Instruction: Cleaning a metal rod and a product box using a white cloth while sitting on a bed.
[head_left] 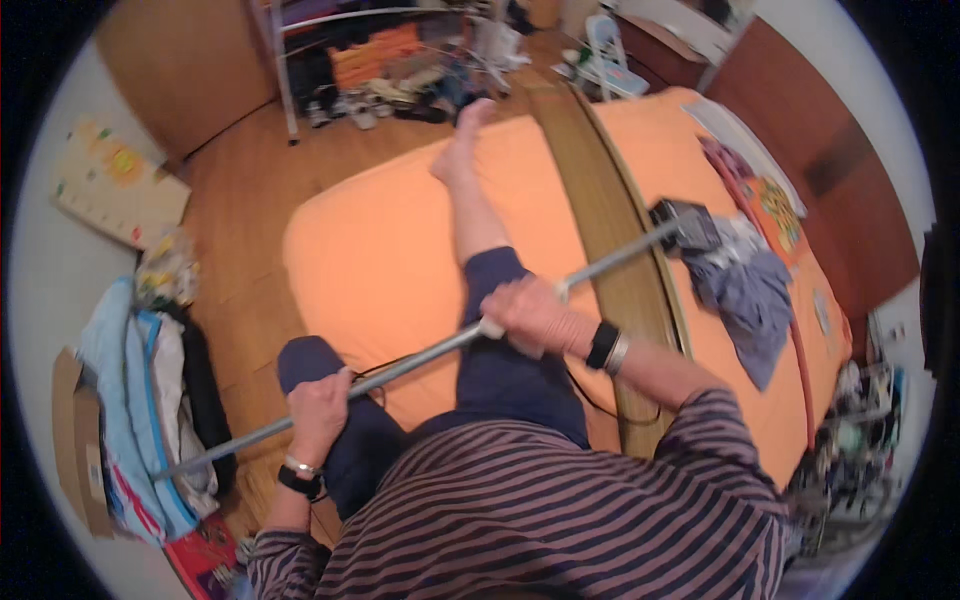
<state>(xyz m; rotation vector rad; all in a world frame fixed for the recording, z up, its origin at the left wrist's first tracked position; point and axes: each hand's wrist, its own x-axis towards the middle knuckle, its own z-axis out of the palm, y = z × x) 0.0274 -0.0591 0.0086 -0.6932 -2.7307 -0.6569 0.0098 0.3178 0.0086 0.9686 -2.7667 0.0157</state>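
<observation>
A long grey metal pole [415, 360] lies slantwise over my lap, rising from lower left to upper right. My left hand [318, 412] is closed round its lower part, over my left thigh. Farther along, my right hand [528, 308] grips the pole from above, beside a white fitting [490, 328]; the palm side is hidden. The pole's far end passes above a long brown panel [590, 190] and ends by a dark box [685, 225]. A thin black cord [615, 412] shows near my right thigh, partly hidden behind my legs.
I sit on a bed with an orange sheet [380, 240], one leg stretched out. A blue-grey cloth [745, 300] lies at right. Folded blue bedding [125, 370] and a cardboard box [85, 450] stand left. A white-framed rack [285, 80] with shoes is at the back.
</observation>
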